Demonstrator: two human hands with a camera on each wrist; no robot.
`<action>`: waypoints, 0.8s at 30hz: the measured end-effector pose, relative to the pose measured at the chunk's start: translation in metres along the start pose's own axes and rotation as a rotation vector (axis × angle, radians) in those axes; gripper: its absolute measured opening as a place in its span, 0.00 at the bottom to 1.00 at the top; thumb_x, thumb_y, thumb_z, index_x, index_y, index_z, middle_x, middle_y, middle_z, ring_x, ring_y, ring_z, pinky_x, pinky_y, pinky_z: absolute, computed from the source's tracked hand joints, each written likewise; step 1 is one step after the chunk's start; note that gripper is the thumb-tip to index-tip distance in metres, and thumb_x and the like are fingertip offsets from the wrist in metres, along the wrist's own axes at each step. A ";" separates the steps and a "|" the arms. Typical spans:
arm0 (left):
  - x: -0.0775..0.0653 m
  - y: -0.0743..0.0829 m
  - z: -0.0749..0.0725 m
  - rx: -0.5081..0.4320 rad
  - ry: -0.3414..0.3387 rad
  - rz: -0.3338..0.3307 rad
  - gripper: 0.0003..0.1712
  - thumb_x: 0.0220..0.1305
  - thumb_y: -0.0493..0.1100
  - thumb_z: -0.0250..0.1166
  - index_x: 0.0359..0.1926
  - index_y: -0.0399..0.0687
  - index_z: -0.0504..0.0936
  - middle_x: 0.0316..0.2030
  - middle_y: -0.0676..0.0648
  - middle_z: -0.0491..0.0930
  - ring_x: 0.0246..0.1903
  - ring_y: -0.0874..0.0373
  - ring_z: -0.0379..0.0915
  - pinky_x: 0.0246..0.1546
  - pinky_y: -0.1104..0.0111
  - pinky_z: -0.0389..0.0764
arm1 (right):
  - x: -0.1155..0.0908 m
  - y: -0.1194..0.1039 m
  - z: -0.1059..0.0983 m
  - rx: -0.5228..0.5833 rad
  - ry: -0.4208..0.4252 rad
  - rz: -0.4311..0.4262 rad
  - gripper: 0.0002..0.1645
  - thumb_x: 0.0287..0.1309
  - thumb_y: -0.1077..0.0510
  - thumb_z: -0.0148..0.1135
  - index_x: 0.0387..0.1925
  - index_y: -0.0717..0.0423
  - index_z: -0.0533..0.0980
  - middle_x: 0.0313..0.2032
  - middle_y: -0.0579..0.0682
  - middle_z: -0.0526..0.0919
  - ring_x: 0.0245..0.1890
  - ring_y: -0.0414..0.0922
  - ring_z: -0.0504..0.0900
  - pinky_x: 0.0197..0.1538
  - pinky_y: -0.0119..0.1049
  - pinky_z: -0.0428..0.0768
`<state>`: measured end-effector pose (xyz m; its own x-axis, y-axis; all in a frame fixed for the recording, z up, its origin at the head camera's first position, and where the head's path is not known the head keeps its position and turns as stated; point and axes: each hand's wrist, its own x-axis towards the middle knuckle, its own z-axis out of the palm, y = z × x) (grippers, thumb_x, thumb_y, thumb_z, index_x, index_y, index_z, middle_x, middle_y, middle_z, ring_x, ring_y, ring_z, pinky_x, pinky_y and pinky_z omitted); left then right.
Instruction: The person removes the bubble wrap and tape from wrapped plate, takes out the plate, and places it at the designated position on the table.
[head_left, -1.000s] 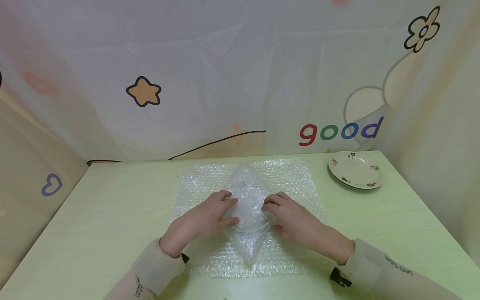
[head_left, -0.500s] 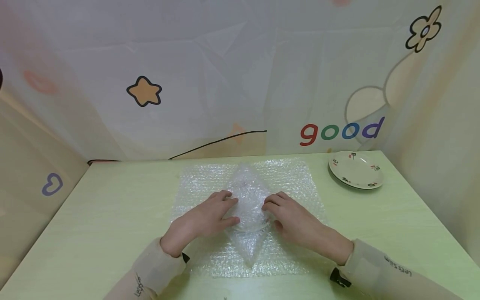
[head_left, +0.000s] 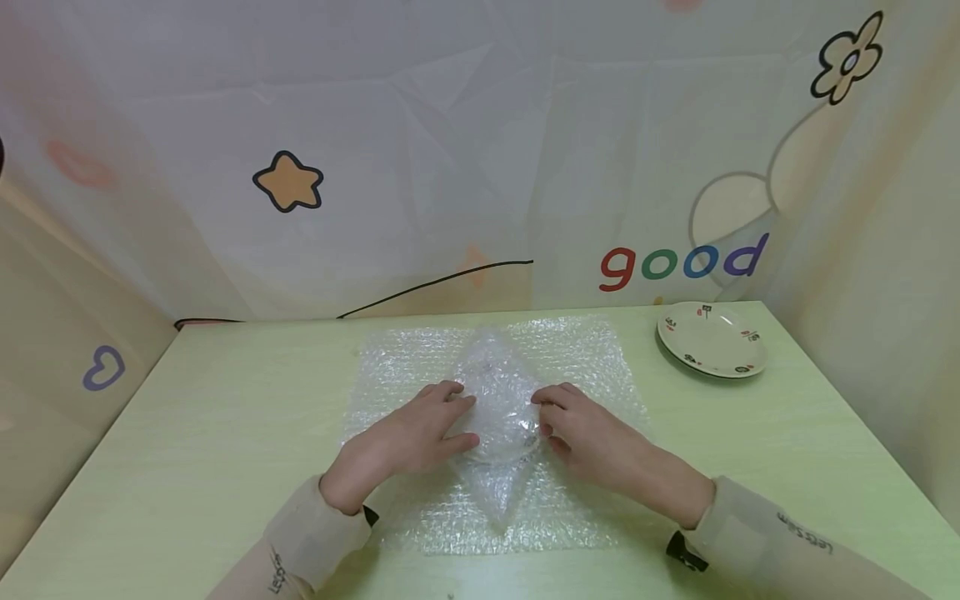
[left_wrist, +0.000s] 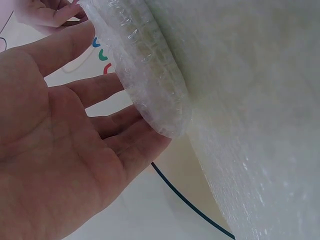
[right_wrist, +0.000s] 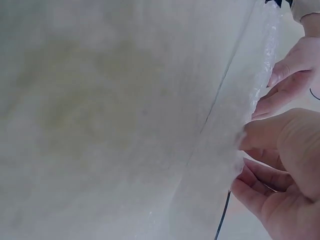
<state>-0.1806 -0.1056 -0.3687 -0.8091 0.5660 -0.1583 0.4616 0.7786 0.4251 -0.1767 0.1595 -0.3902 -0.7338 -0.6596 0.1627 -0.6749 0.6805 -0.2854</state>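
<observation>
Mid-table, a round plate shows through the clear bubble wrap (head_left: 495, 400) folded over it, with pointed ends at front and back. A curved rim (head_left: 498, 458) is visible near the front. My left hand (head_left: 423, 429) lies along the left side of this bundle, fingers extended and touching the wrap; the left wrist view shows these fingers (left_wrist: 95, 90) against its rounded edge. On the right side, my right hand (head_left: 592, 433) has bent fingers and pinches the wrap's edge. In the right wrist view, the thumb and fingertips (right_wrist: 247, 192) meet at that edge.
A larger flat bubble wrap sheet (head_left: 405, 525) lies beneath the bundle on the pale green table (head_left: 225, 417). Plates (head_left: 712, 342) with small printed motifs are stacked at the back right. A printed curtain (head_left: 450, 167) closes off the back and sides.
My right hand has shifted slightly right, its fingers drawing back from the top of the bundle to its right edge. My left hand and the plates have stayed put.
</observation>
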 end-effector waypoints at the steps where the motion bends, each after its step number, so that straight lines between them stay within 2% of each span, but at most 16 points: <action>1: 0.000 0.000 0.000 0.000 0.001 0.002 0.35 0.76 0.50 0.62 0.74 0.36 0.67 0.75 0.34 0.59 0.74 0.40 0.53 0.72 0.49 0.61 | 0.000 0.000 0.000 -0.005 0.002 -0.006 0.11 0.57 0.72 0.72 0.31 0.54 0.79 0.57 0.58 0.80 0.59 0.54 0.76 0.61 0.46 0.79; 9: -0.001 0.000 0.000 -0.001 0.000 0.010 0.35 0.76 0.50 0.62 0.74 0.35 0.67 0.75 0.34 0.58 0.75 0.40 0.53 0.72 0.49 0.61 | -0.003 0.001 -0.001 -0.092 0.016 -0.080 0.03 0.60 0.70 0.70 0.34 0.62 0.84 0.59 0.61 0.80 0.60 0.56 0.77 0.61 0.47 0.79; 17: -0.001 -0.001 0.000 -0.017 0.001 0.008 0.35 0.76 0.50 0.62 0.74 0.34 0.67 0.75 0.34 0.59 0.74 0.40 0.53 0.72 0.49 0.62 | -0.004 0.001 0.002 -0.235 0.071 -0.149 0.04 0.56 0.68 0.75 0.32 0.64 0.84 0.54 0.61 0.80 0.56 0.56 0.77 0.57 0.44 0.81; 20: -0.001 -0.001 0.000 -0.017 0.000 0.011 0.35 0.76 0.49 0.62 0.74 0.34 0.67 0.75 0.34 0.58 0.75 0.40 0.53 0.72 0.49 0.61 | -0.004 0.001 0.003 -0.291 0.105 -0.145 0.06 0.54 0.65 0.77 0.30 0.63 0.84 0.47 0.59 0.80 0.49 0.53 0.77 0.52 0.41 0.82; 24: -0.001 -0.001 0.000 -0.014 -0.002 0.012 0.35 0.77 0.50 0.61 0.74 0.34 0.66 0.75 0.34 0.58 0.75 0.40 0.52 0.72 0.50 0.60 | -0.005 -0.001 0.005 -0.373 0.121 -0.119 0.09 0.54 0.61 0.78 0.29 0.61 0.84 0.35 0.52 0.76 0.37 0.49 0.73 0.37 0.38 0.78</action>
<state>-0.1801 -0.1069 -0.3687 -0.8028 0.5758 -0.1549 0.4660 0.7679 0.4396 -0.1720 0.1609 -0.3955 -0.6379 -0.7134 0.2899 -0.7210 0.6856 0.1005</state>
